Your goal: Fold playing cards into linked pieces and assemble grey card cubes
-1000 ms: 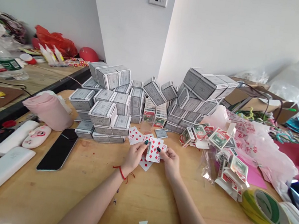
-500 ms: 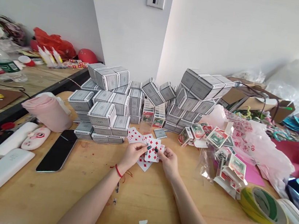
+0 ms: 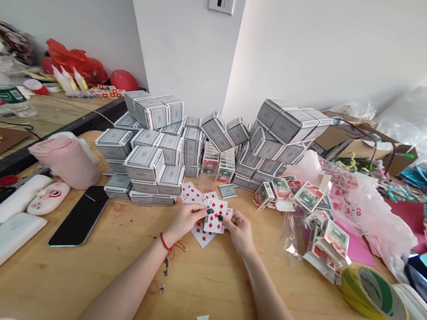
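My left hand (image 3: 188,218), with a red string bracelet at the wrist, pinches the left edge of a nine of diamonds playing card (image 3: 215,218). My right hand (image 3: 239,229) is closed at the same card's right side, its thumb on the face. Part of another card shows behind the nine at the right; I cannot tell whether it is held too. Beneath and behind the hands, several red diamond cards (image 3: 192,194) lie spread face up on the wooden table (image 3: 184,287). A patterned card lies back up (image 3: 227,191) just beyond them.
Stacked grey-backed card blocks (image 3: 145,164) stand at the back left, more (image 3: 286,122) at the back right. Green-and-red card boxes (image 3: 335,239), a plastic bag (image 3: 375,213) and yellow tape (image 3: 374,294) lie right. A phone (image 3: 79,217) and pink roll (image 3: 66,158) lie left.
Both hands hold nearly the same pose around the nine of diamonds. The whole view has shifted slightly; nothing has been let go or newly picked up.
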Demonstrator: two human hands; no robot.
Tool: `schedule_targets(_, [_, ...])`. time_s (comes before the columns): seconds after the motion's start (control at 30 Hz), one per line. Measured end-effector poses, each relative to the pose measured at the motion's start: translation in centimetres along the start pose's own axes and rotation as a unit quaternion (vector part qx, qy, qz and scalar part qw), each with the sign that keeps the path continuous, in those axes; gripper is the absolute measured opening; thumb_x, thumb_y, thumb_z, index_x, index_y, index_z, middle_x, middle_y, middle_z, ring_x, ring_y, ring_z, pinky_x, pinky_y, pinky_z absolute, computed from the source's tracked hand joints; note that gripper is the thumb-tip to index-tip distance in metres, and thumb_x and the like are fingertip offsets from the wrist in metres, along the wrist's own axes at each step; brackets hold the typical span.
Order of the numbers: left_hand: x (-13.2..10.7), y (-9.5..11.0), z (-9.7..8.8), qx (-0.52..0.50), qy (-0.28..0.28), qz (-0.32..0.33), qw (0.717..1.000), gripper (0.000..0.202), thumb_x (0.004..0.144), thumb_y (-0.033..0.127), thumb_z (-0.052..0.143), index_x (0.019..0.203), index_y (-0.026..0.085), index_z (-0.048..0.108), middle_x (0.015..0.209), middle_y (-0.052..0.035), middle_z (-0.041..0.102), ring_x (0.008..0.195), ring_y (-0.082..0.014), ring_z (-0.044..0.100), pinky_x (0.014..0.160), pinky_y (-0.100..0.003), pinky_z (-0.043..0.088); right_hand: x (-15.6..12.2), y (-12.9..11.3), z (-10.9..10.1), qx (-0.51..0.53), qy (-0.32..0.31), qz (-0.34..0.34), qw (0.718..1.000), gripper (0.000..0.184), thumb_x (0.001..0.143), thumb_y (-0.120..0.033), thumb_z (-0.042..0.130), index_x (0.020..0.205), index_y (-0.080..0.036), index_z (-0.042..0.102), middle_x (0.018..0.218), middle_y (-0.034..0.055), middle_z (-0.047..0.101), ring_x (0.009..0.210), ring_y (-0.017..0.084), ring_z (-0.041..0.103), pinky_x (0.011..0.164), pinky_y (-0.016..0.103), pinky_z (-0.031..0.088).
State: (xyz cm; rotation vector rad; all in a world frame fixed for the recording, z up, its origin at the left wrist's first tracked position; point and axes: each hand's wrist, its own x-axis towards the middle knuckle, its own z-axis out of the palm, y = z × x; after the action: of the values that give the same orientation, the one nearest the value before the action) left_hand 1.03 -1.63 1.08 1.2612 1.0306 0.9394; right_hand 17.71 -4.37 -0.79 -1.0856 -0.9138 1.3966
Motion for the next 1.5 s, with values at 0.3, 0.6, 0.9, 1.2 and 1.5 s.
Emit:
schedule_targets(0.3, [-0.1, -0.7, 0.2, 0.054, 0.042, 0.057, 0.996, 0.019, 0.072, 0.030, 0.058, 0.061, 0.015, 0.054, 0.055, 0.0029, 0.050, 0.051, -0.0091, 0.045, 0.050, -0.020, 0.036, 0.1, 0.0, -0.2, 0.003, -0.031, -0.003, 1.000, 0.028, 0.065, -0.044, 0.071, 0.075, -0.018, 0.064, 0.071, 0.0023, 0.069, 0.060, 0.016, 0.061, 0.060, 0.028, 0.048])
schedule_targets(0.6, [-1.1, -0.5, 0.3, 0.205, 0.086, 0.152, 0.963, 0.018, 0.077, 0.028, 0.051, 0.064, 0.017, 0.053, 0.058, 0.0014, 0.055, 0.054, -0.0103, 0.051, 0.053, -0.020, 0.040, 0.1, 0.0, -0.3, -0.042, -0.074, -0.055, 0.995, 0.031, 0.074, -0.045, 0.061, 0.091, -0.020, 0.067, 0.086, 0.0052, 0.070, 0.076, 0.022, 0.064, 0.072, 0.035, 0.050])
schedule_targets(0.9, [-1.7, -0.7, 1.1, 0.219, 0.080, 0.150, 0.961, 0.020, 0.082, 0.030, 0.047, 0.066, 0.018, 0.046, 0.053, 0.0039, 0.047, 0.048, -0.0087, 0.045, 0.049, -0.019, 0.035, -0.4, 0.6, -0.1, -0.283, 0.017, -0.150, 0.947, 0.029, 0.084, -0.038, 0.043, 0.085, -0.017, 0.063, 0.071, 0.0049, 0.065, 0.065, 0.018, 0.058, 0.061, 0.027, 0.046])
schedule_targets(1.2, [-3.0, -0.5, 3.1, 0.293, 0.076, 0.207, 0.930, 0.019, 0.085, 0.026, 0.043, 0.069, 0.019, 0.048, 0.055, 0.0022, 0.054, 0.048, -0.0092, 0.050, 0.050, -0.020, 0.035, -1.5, 1.1, 1.3, -0.546, 0.138, -0.191, 0.804, 0.035, 0.086, -0.025, 0.033, 0.108, -0.013, 0.058, 0.072, 0.0093, 0.066, 0.055, 0.018, 0.057, 0.050, 0.024, 0.036])
schedule_targets(1.5, [-2.5, -0.6, 2.3, 0.291, 0.097, 0.192, 0.932, 0.016, 0.085, 0.026, 0.044, 0.071, 0.019, 0.047, 0.062, 0.0009, 0.057, 0.056, -0.0102, 0.057, 0.054, -0.019, 0.040, -0.5, 0.9, -0.3, -0.327, 0.078, -0.198, 0.921, 0.023, 0.086, -0.031, 0.038, 0.095, -0.018, 0.055, 0.071, 0.0045, 0.063, 0.060, 0.015, 0.056, 0.056, 0.024, 0.045])
